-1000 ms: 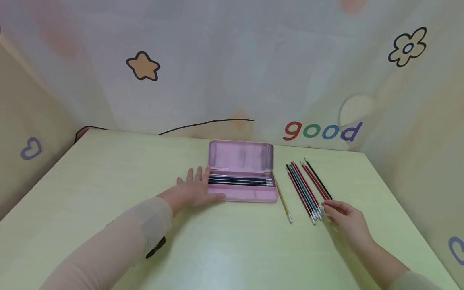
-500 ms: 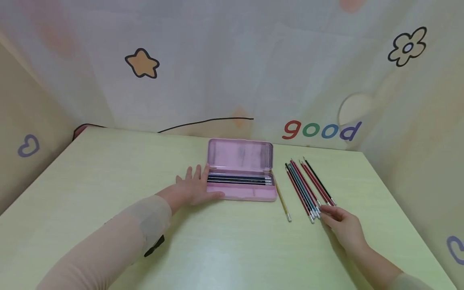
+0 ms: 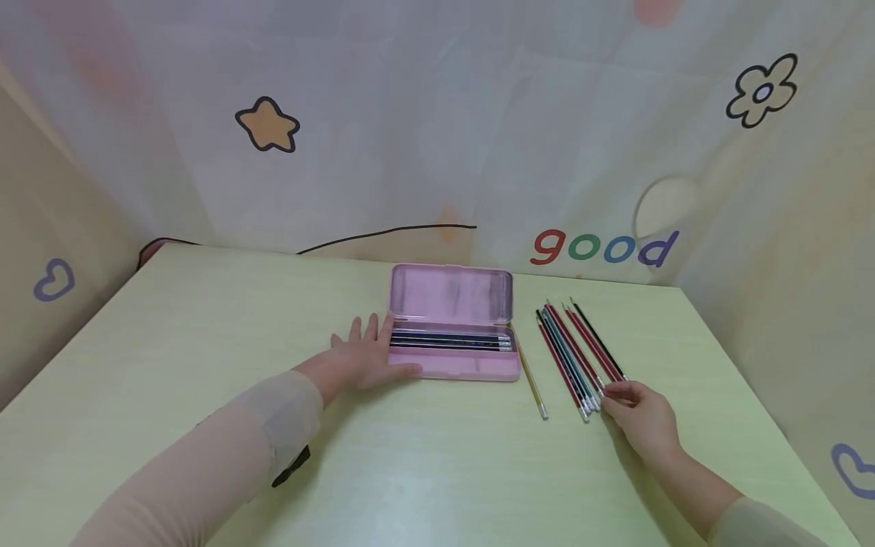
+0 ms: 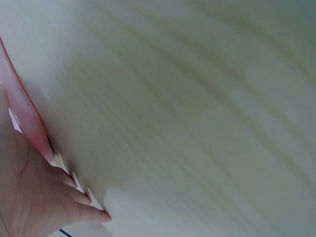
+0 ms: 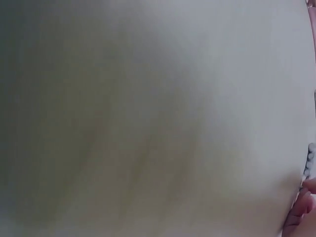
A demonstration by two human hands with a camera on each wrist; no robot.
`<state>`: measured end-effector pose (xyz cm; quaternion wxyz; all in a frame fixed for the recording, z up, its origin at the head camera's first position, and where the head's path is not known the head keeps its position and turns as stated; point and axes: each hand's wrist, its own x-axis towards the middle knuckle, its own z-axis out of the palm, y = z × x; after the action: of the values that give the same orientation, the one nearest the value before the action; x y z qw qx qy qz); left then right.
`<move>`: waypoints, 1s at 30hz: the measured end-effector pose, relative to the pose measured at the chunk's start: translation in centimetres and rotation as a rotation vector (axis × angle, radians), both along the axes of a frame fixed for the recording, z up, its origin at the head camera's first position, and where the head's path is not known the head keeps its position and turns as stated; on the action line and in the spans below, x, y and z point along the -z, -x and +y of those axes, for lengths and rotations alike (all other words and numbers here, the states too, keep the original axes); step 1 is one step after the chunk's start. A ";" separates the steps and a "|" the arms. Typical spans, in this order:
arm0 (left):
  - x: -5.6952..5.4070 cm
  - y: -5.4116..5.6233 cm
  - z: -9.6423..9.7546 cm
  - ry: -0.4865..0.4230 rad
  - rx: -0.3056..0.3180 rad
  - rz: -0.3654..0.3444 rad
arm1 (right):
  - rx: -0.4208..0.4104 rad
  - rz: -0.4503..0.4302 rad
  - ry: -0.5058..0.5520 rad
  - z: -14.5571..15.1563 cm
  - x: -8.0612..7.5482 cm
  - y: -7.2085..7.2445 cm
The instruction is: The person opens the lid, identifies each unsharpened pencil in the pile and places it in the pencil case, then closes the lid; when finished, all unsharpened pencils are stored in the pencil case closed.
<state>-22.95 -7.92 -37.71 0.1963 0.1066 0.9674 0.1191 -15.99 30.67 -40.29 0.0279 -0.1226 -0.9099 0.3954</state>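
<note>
A pink pencil case lies with its lid raised in the head view, several dark pencils lined up inside it. My left hand is spread at the case's left end, thumb along the front edge and straight fingers behind; the left wrist view shows the palm against the pink side. To the right, several red, black and blue-grey pencils lie in a loose row. Thumb and forefinger of my right hand pinch the eraser end of a red pencil in that row. In the right wrist view only the fingertips show, beside pencil ends.
A yellow pencil lies slanted against the case's right side, between it and the loose row. The pale table meets a printed cloth backdrop behind and at both sides.
My right hand has shifted slightly left, from the ends of the rightmost pencils to a red pencil nearer the row's middle. The left hand stays at the case.
</note>
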 end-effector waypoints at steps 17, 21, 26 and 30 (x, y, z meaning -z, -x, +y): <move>0.4 0.1 0.0 0.007 -0.001 0.002 | 0.171 0.013 0.085 2.6 -1.9 0.4; 0.4 0.1 0.1 0.016 0.000 -0.003 | 0.232 0.072 0.165 3.1 -2.5 0.4; 0.2 0.2 0.1 0.021 0.001 0.006 | 0.296 0.160 0.342 2.8 -3.2 0.4; 0.1 0.2 0.0 0.029 -0.001 0.006 | 0.321 0.205 0.457 2.2 -3.6 0.4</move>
<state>-23.16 -7.89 -37.85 0.1949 0.1034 0.9697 0.1050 -16.41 32.83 -36.67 0.1534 -0.2274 -0.7588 0.5908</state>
